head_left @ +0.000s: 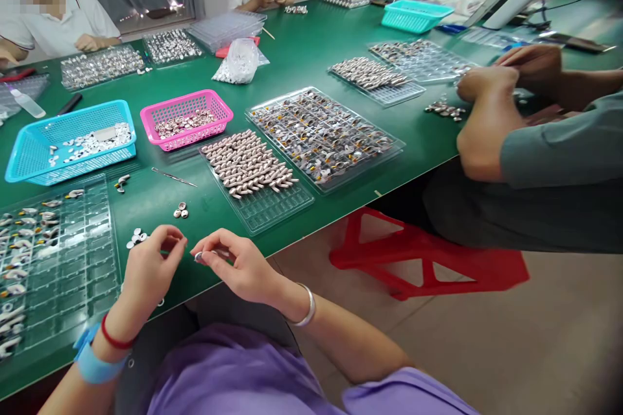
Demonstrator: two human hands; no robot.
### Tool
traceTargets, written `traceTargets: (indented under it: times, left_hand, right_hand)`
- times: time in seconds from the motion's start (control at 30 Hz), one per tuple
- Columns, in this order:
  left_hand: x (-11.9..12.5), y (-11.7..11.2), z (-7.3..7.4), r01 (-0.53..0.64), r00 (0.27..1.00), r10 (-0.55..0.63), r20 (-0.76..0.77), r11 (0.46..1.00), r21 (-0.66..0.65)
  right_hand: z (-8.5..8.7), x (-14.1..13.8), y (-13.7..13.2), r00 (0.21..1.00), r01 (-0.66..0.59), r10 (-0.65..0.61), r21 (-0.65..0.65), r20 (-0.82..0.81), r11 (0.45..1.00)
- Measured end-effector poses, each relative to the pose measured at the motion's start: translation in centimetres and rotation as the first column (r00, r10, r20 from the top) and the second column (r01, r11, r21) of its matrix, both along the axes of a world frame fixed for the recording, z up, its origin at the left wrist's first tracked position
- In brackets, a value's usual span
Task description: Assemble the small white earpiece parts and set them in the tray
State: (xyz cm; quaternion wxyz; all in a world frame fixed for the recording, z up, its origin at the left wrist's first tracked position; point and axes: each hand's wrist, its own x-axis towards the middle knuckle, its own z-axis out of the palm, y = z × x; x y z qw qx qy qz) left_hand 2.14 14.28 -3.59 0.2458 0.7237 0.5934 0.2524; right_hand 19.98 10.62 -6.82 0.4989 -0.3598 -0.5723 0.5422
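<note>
My right hand pinches a small round white part between thumb and fingertips, above the front edge of the green table. Close by on the left, my left hand has its thumb and forefinger pressed together; anything between them is too small to make out. A few white caps lie just behind my left hand. Beyond the hands sit several small round pinkish-metallic shells. Left of my left hand, a clear compartment tray holds small parts with yellow bits in its left columns. Tweezers lie farther back.
A blue basket of white pieces and a pink basket of shells stand behind. To the right are trays of stem-shaped parts and wired parts. A co-worker's hands work at right, above a red stool.
</note>
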Motion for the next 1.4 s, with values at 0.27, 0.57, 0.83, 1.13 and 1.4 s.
traceTargets:
  times: [0.27, 0.57, 0.83, 1.13, 1.4]
  left_hand:
    - [-1.6, -7.4, -0.1, -0.101, 0.875, 0.186, 0.447, 0.973, -0.206]
    - [-2.5, -10.2, -0.9, -0.135, 0.848, 0.161, 0.505, 0.987, -0.089]
    - [-2.5, -11.3, -1.4, -0.178, 0.809, 0.197, 0.554, 0.980, -0.088]
    - [-2.9, -11.7, -1.9, -0.162, 0.846, 0.135, 0.515, 0.987, 0.007]
    - [-3.1, -11.5, -1.5, -0.072, 0.882, 0.022, 0.470, 0.993, 0.089]
  right_hand:
    - [1.5, -0.8, -2.7, 0.972, -0.055, -0.031, 0.351, 0.233, 0.935]
    - [2.5, -1.4, -3.9, 0.964, -0.149, 0.065, 0.320, 0.258, 0.936]
    - [3.3, -1.7, -3.3, 0.967, -0.151, 0.147, 0.003, 0.208, 0.988]
    - [2.8, -2.3, -3.4, 0.963, -0.166, 0.178, -0.073, 0.202, 0.983]
    - [2.9, -2.2, -3.6, 0.958, -0.169, 0.155, 0.037, 0.241, 0.985]
